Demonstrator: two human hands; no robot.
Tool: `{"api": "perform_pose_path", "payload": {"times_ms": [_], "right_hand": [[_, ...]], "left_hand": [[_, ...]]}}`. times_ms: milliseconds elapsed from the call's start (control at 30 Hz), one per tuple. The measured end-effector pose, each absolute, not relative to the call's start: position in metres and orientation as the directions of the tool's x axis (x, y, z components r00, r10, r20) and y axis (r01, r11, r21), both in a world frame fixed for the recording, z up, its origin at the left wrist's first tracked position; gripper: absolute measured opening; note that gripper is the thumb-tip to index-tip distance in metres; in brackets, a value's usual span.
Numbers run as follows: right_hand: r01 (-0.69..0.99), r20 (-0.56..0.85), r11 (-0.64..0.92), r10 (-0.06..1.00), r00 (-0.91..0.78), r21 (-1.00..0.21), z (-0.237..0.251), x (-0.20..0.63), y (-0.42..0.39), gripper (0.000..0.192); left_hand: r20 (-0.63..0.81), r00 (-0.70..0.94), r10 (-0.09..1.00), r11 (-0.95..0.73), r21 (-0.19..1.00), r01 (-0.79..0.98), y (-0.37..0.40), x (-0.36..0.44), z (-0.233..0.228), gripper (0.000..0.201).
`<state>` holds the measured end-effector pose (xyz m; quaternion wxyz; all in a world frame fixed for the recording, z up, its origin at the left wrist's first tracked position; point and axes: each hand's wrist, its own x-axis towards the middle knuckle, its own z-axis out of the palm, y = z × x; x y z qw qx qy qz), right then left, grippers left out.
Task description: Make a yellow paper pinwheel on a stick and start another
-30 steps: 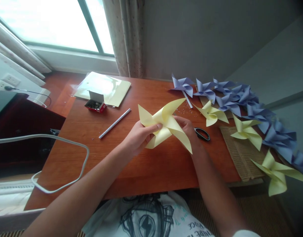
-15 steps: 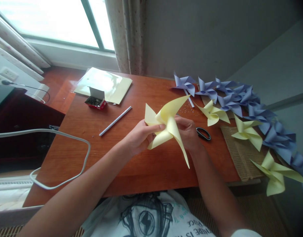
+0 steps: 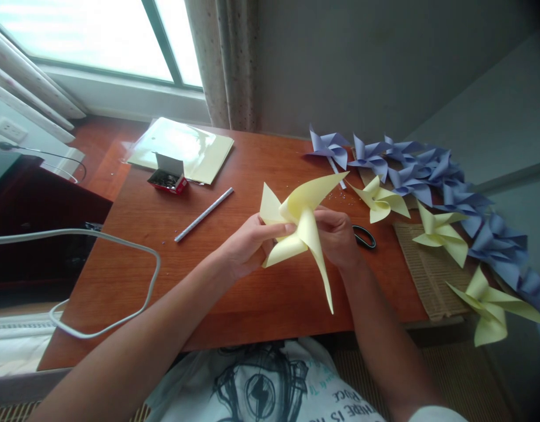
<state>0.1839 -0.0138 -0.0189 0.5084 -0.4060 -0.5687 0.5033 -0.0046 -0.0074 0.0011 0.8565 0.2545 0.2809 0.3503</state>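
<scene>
Yellow paper pinwheel (image 3: 298, 225), up over the desk (image 3: 252, 293): left hand (image 3: 245, 246) fingers pinching the middle, right hand (image 3: 338, 237) fingers gripping behind. Holding gently, keeping folded points together, not squashing the curls.

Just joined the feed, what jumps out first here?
A pale yellow paper pinwheel held above the middle of the wooden table, pinched between the left hand and right hand. Along the table's right edge runs a row of blue pinwheels, with three more yellow pinwheels just inside it.
</scene>
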Motion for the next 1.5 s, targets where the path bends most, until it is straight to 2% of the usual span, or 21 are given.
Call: {"api": "perform_pose_path", "payload": {"times_ms": [267,500,700,800,900,1000,1067,1200,1300,1367,1500], "right_hand": [[-0.086,0.119,0.108,0.983,-0.141,-0.99,-0.021,0.185,-0.014,0.021],[-0.045,0.081,0.077,0.993,-0.087,-0.996,-0.017,0.181,-0.013,0.027],[-0.033,0.017,0.016,1.0,-0.014,-0.999,-0.014,0.18,-0.012,0.025],[0.026,0.088,0.085,0.988,0.127,-0.996,-0.018,0.185,-0.007,0.022],[0.142,0.242,0.208,0.927,0.287,-0.968,-0.019,0.189,-0.005,0.018],[0.347,0.419,0.307,0.85,0.318,-0.886,-0.008,0.185,-0.011,0.014],[0.487,0.517,0.364,0.826,0.224,-0.793,0.001,0.177,-0.02,0.009],[0.685,0.613,0.454,0.79,-0.015,-0.569,0.007,0.157,-0.033,0.006],[0.792,0.662,0.456,0.744,-0.089,-0.406,0.0,0.15,-0.032,0.008],[0.827,0.664,0.432,0.741,-0.098,-0.36,-0.005,0.149,-0.029,0.009],[0.834,0.646,0.427,0.755,-0.116,-0.349,-0.009,0.149,-0.027,0.012]], "left_hand": [[-0.297,0.565,0.77,0.589,0.671,-0.45,-0.007,-0.004,-0.001,0.031],[-0.344,0.458,0.819,0.549,0.7,-0.456,-0.005,-0.004,0.001,0.036],[-0.332,0.368,0.868,0.487,0.715,-0.503,-0.004,-0.003,0.0,0.033],[-0.309,0.231,0.923,0.384,0.784,-0.487,-0.003,-0.002,-0.004,0.03],[-0.271,0.093,0.958,0.285,0.865,-0.412,-0.003,-0.003,-0.006,0.027],[-0.216,-0.013,0.976,0.203,0.933,-0.298,-0.003,-0.004,-0.007,0.027],[-0.18,-0.045,0.983,0.165,0.959,-0.232,-0.003,-0.004,-0.008,0.028],[-0.143,-0.032,0.989,0.133,0.97,-0.202,-0.003,-0.003,-0.011,0.026],[-0.131,-0.034,0.991,0.121,0.972,-0.203,-0.003,-0.002,-0.011,0.024],[-0.118,-0.033,0.992,0.11,0.976,-0.189,-0.004,-0.001,-0.011,0.024],[-0.09,-0.021,0.996,0.086,0.982,-0.167,-0.004,0.0,-0.01,0.023]]}}
